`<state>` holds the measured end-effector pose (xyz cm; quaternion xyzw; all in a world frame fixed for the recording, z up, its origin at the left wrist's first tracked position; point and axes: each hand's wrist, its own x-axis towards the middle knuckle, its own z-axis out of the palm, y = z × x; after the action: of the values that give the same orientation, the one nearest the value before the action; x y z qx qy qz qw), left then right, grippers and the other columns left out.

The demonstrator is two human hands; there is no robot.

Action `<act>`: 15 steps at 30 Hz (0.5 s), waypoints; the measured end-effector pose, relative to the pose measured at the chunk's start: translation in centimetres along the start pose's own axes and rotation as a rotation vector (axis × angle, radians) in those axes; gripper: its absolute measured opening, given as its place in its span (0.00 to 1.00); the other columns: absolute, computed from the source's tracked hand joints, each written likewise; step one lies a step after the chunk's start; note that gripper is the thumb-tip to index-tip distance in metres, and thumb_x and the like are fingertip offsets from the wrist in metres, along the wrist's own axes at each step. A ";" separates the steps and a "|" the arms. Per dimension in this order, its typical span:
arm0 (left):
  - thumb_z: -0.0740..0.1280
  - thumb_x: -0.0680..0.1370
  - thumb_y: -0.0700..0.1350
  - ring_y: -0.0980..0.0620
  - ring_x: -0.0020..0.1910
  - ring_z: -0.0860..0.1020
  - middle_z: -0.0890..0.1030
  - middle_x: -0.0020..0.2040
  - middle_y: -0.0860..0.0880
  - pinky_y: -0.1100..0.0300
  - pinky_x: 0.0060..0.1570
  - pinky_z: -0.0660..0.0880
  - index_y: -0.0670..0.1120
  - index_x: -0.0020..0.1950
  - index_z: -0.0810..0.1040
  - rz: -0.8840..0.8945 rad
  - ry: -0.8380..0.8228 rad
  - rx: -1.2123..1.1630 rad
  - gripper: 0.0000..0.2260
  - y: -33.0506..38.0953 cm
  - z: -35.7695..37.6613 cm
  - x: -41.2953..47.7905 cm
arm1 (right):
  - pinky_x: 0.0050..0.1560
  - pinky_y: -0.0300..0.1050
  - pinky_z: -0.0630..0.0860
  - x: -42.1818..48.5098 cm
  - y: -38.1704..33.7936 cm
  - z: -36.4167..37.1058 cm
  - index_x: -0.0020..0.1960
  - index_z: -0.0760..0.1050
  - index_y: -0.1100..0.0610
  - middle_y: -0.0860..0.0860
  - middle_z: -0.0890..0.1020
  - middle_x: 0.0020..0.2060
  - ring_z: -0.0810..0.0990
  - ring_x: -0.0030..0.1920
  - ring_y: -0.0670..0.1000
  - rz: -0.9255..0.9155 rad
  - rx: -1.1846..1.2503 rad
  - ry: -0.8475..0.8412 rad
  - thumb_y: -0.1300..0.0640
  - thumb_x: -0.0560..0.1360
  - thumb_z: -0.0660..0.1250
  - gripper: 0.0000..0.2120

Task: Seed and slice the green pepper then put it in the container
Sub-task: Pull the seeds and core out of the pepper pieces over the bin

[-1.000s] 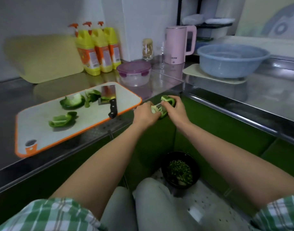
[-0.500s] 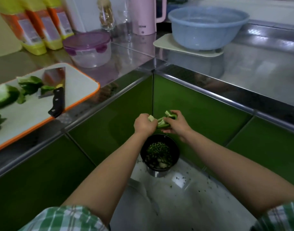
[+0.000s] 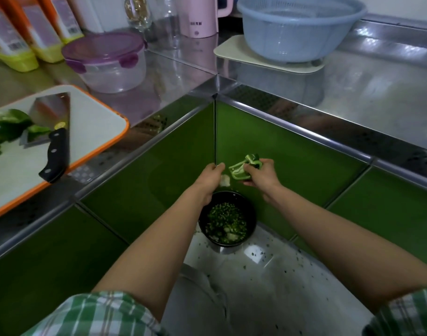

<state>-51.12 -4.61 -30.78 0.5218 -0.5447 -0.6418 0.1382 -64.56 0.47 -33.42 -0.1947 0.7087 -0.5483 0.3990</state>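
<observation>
My right hand [image 3: 260, 174] grips a piece of green pepper [image 3: 242, 167] with its pale inside showing, held low in front of the green cabinet corner. My left hand [image 3: 211, 177] is just left of it, fingers curled round a whitish seed core [image 3: 225, 180], apart from the pepper piece. Both are above a black bin [image 3: 250, 212] on the floor, filled with green scraps. More pepper pieces [image 3: 9, 124] lie on the orange-rimmed cutting board [image 3: 96, 122] at left, beside a cleaver [image 3: 51, 132]. A clear container with a purple lid [image 3: 108, 59] stands on the steel counter.
Yellow bottles [image 3: 25, 32] line the back left of the counter. A pink kettle [image 3: 200, 15] and glass jars stand at the back, a blue colander basin [image 3: 299, 27] on a white mat at right. Green scraps speckle the floor around the bin.
My hands have lowered from counter height to above the bin, and the view tilted down. The left hand has pulled the whitish core away from the pepper piece.
</observation>
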 end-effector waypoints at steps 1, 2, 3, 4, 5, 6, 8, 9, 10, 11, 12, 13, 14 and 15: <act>0.56 0.84 0.50 0.44 0.75 0.61 0.60 0.77 0.45 0.50 0.72 0.58 0.45 0.79 0.56 0.023 0.001 0.066 0.24 0.0 0.0 0.0 | 0.34 0.38 0.81 0.0 -0.1 -0.2 0.62 0.61 0.58 0.57 0.76 0.56 0.83 0.48 0.55 -0.008 -0.007 -0.003 0.62 0.78 0.65 0.16; 0.55 0.84 0.50 0.45 0.75 0.60 0.60 0.77 0.45 0.51 0.72 0.58 0.45 0.78 0.58 0.048 0.010 0.124 0.23 -0.1 -0.1 0.1 | 0.35 0.39 0.81 0.0 -0.2 -0.3 0.64 0.62 0.58 0.56 0.76 0.57 0.83 0.47 0.55 -0.017 -0.018 -0.011 0.61 0.78 0.64 0.17; 0.56 0.84 0.48 0.45 0.74 0.63 0.63 0.76 0.45 0.51 0.71 0.59 0.45 0.77 0.62 0.064 0.026 0.163 0.21 -0.2 -0.2 0.0 | 0.36 0.39 0.81 -0.1 -0.3 -0.5 0.66 0.63 0.58 0.56 0.76 0.57 0.82 0.47 0.54 -0.025 -0.034 -0.023 0.61 0.79 0.64 0.18; 0.56 0.84 0.47 0.45 0.71 0.66 0.67 0.74 0.44 0.51 0.70 0.62 0.44 0.75 0.66 0.069 0.044 0.174 0.19 -0.3 -0.3 0.0 | 0.38 0.40 0.81 -0.1 -0.4 -0.6 0.67 0.64 0.57 0.56 0.76 0.57 0.81 0.47 0.53 -0.028 -0.043 -0.039 0.61 0.79 0.63 0.18; 0.57 0.84 0.47 0.45 0.67 0.71 0.71 0.70 0.44 0.52 0.67 0.67 0.44 0.72 0.69 0.069 0.050 0.157 0.18 -0.4 -0.4 0.0 | 0.40 0.42 0.81 -0.3 -0.6 -0.7 0.66 0.66 0.56 0.55 0.77 0.57 0.81 0.48 0.52 -0.027 -0.042 -0.063 0.62 0.79 0.62 0.16; 0.57 0.84 0.46 0.47 0.61 0.75 0.74 0.67 0.44 0.53 0.62 0.73 0.44 0.71 0.71 0.074 0.049 0.117 0.17 -0.4 -0.4 -0.1 | 0.42 0.44 0.81 -0.5 -0.6 -0.7 0.65 0.67 0.54 0.55 0.77 0.56 0.80 0.48 0.52 -0.024 -0.037 -0.096 0.64 0.79 0.61 0.16; 0.59 0.83 0.43 0.50 0.51 0.78 0.77 0.62 0.44 0.58 0.50 0.77 0.45 0.70 0.71 0.115 0.038 0.052 0.16 -0.4 -0.4 -0.4 | 0.42 0.44 0.80 -0.8 -0.8 -0.8 0.64 0.68 0.52 0.54 0.78 0.54 0.80 0.46 0.50 -0.031 -0.070 -0.172 0.67 0.79 0.59 0.17; 0.61 0.82 0.42 0.50 0.51 0.78 0.76 0.62 0.44 0.58 0.49 0.78 0.46 0.71 0.70 0.150 0.027 0.050 0.17 -0.4 -0.5 -0.5 | 0.41 0.42 0.80 -1.0 -0.9 -0.8 0.63 0.68 0.51 0.54 0.78 0.54 0.79 0.45 0.49 -0.050 -0.111 -0.205 0.68 0.78 0.59 0.18; 0.63 0.81 0.40 0.49 0.53 0.79 0.75 0.63 0.44 0.57 0.51 0.79 0.48 0.72 0.69 0.190 0.004 0.060 0.19 -0.4 -0.6 -0.5 | 0.38 0.41 0.79 -1.2 -1.0 -0.8 0.62 0.68 0.51 0.54 0.77 0.53 0.79 0.43 0.49 -0.076 -0.162 -0.227 0.69 0.78 0.60 0.18; 0.64 0.79 0.38 0.48 0.56 0.79 0.74 0.64 0.44 0.54 0.54 0.79 0.50 0.73 0.68 0.230 -0.027 0.078 0.22 -0.3 -0.7 -0.5 | 0.36 0.39 0.78 -1.3 -1.1 -0.8 0.61 0.67 0.52 0.54 0.77 0.53 0.79 0.43 0.48 -0.109 -0.222 -0.241 0.69 0.77 0.61 0.18; 0.66 0.78 0.37 0.47 0.59 0.78 0.73 0.66 0.45 0.52 0.57 0.79 0.51 0.74 0.68 0.272 -0.054 0.110 0.25 -0.1 -0.7 -0.6 | 0.36 0.38 0.77 -1.4 -1.2 -0.8 0.60 0.67 0.52 0.54 0.77 0.53 0.79 0.43 0.48 -0.143 -0.286 -0.249 0.69 0.76 0.63 0.18; 0.67 0.77 0.36 0.46 0.61 0.76 0.73 0.67 0.46 0.50 0.60 0.77 0.52 0.74 0.68 0.313 -0.072 0.154 0.27 0.0 -0.8 -0.7 | 0.38 0.38 0.77 -1.4 -1.3 -0.8 0.60 0.66 0.53 0.53 0.76 0.52 0.79 0.45 0.49 -0.175 -0.356 -0.256 0.68 0.76 0.64 0.17; 0.68 0.76 0.36 0.46 0.63 0.75 0.73 0.68 0.46 0.49 0.61 0.76 0.53 0.73 0.68 0.349 -0.077 0.212 0.27 0.1 -0.8 -0.6 | 0.41 0.39 0.76 -1.4 -1.5 -0.8 0.59 0.67 0.53 0.53 0.76 0.52 0.78 0.47 0.50 -0.203 -0.423 -0.266 0.67 0.75 0.66 0.17; 0.68 0.76 0.37 0.47 0.63 0.76 0.74 0.67 0.47 0.48 0.62 0.76 0.54 0.72 0.70 0.380 -0.065 0.272 0.26 0.2 -0.7 -0.5 | 0.45 0.40 0.76 -1.5 -1.7 -0.7 0.58 0.67 0.53 0.53 0.76 0.52 0.78 0.50 0.51 -0.227 -0.475 -0.281 0.67 0.75 0.66 0.16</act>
<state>-50.35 -4.68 -30.25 0.4028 -0.7188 -0.5413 0.1675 -64.53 1.42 -31.27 -0.4348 0.7287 -0.3759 0.3724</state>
